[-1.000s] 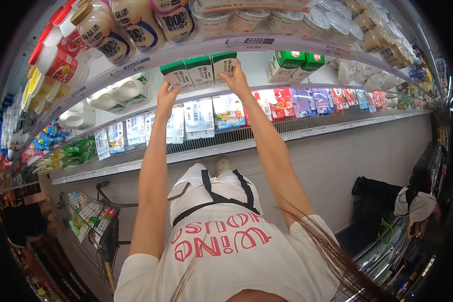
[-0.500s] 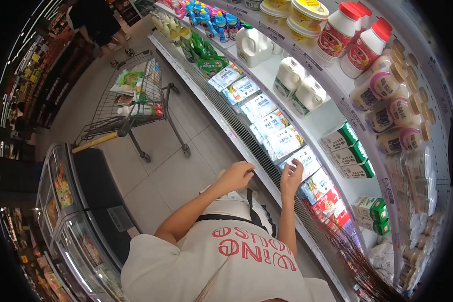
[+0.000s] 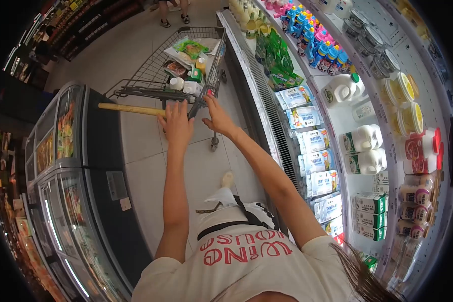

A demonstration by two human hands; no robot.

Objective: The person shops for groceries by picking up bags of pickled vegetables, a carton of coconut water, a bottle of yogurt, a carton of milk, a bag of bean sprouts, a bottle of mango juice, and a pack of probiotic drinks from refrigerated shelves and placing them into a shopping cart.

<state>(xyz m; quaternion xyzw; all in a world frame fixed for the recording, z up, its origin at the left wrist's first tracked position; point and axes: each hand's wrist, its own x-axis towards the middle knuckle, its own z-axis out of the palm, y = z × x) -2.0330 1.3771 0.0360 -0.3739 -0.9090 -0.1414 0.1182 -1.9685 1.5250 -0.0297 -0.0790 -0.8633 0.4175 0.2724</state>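
Observation:
A metal shopping cart [image 3: 151, 68] stands ahead with a yellow handle [image 3: 131, 108]. My left hand [image 3: 178, 123] reaches over the right end of this handle, its fingers stretched forward and slightly spread. To its right, my right hand [image 3: 220, 121] is at the cart's rear corner, with the thumb held away from the fingers and nothing in its grasp. Inside the basket lie a clear bag with green contents [image 3: 192, 49], a dark package [image 3: 176, 68], a white bottle [image 3: 176, 83] and a green-and-white carton [image 3: 195, 75].
Along the right runs a refrigerated shelf with white-and-blue packs [image 3: 314, 160], white jugs [image 3: 365, 138] and yellow-lidded tubs [image 3: 410, 118]. A glass-topped freezer [image 3: 105, 131] borders the left side. Farther ahead, a person's legs [image 3: 175, 12] stand on the tiled floor [image 3: 148, 176].
Both hands have moved from beside the shelf to the cart's handle end. My view has turned toward the cart, which now appears closer. The other person is farther up in view.

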